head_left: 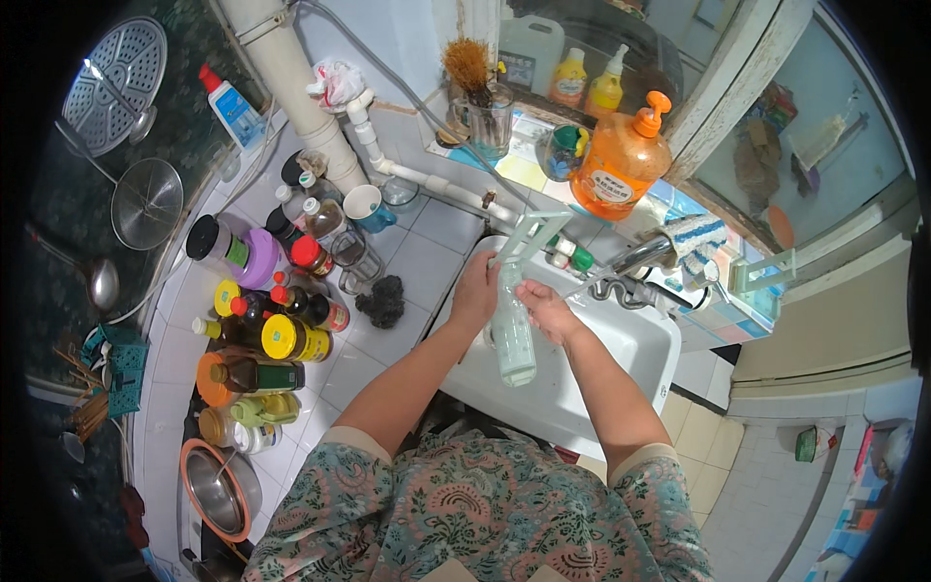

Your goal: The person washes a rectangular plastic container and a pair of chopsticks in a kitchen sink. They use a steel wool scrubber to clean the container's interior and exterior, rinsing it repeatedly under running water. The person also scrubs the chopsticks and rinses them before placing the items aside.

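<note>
Over the white sink (630,378) I hold a pale green, see-through plastic holder (515,339) with a long body and an open frame at its top. My left hand (473,293) grips it by the upper left side, fingers partly hidden behind it. My right hand (549,311) is closed against its right edge, with fingertips on the plastic. From the chrome faucet (642,256) a thin pale streak, perhaps water, runs toward my right hand. Behind the holder lies a green-capped tube (580,258).
Left of the sink, a tiled counter (402,247) bears sauce bottles, jars, a glass mug (359,264) and a dark scouring pad (381,303). An orange pump bottle (621,165) and a brush in a glass jar (488,121) stand on the sill. A striped cloth (693,238) hangs by the faucet.
</note>
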Available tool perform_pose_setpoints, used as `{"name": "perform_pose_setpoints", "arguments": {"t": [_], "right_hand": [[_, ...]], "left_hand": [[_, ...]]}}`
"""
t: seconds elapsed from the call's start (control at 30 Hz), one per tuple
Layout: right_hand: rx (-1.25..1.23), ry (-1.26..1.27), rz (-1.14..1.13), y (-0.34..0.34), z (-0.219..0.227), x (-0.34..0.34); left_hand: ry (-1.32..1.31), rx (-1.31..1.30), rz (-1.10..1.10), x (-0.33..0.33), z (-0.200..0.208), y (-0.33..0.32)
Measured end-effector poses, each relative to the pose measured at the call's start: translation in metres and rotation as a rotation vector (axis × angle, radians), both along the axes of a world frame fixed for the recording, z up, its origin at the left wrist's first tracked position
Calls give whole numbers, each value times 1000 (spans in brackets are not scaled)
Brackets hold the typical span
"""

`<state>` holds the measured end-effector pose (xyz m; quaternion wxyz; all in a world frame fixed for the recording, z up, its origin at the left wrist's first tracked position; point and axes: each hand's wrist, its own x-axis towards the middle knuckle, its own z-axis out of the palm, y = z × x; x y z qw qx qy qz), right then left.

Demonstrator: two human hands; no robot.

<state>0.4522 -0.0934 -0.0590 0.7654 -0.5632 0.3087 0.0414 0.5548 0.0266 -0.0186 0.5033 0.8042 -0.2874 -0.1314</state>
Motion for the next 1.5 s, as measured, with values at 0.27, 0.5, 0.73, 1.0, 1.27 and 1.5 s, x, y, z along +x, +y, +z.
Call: {"name": "perform_pose_setpoints", "arguments": {"t": [0.27, 0.5, 0.73, 1.0, 1.27, 1.5], "right_hand": [[278, -174, 12, 4, 41, -31], [-212, -51, -82, -18, 16, -35], [-615, -63, -103, -19, -5, -16], [278, -218, -281, -2, 5, -28], [488, -403, -579, 21, 3, -6], [242, -107, -806, 15, -5, -6]], "left_hand": [[424, -171, -33, -2, -16, -20], [957, -357, -57, -31, -15, -38], [828, -713, 23, -7, -4, -43], [758, -824, 213, 26, 6, -23], [724, -845, 331, 26, 14, -12], [813, -625, 330, 9, 16, 3]]}}
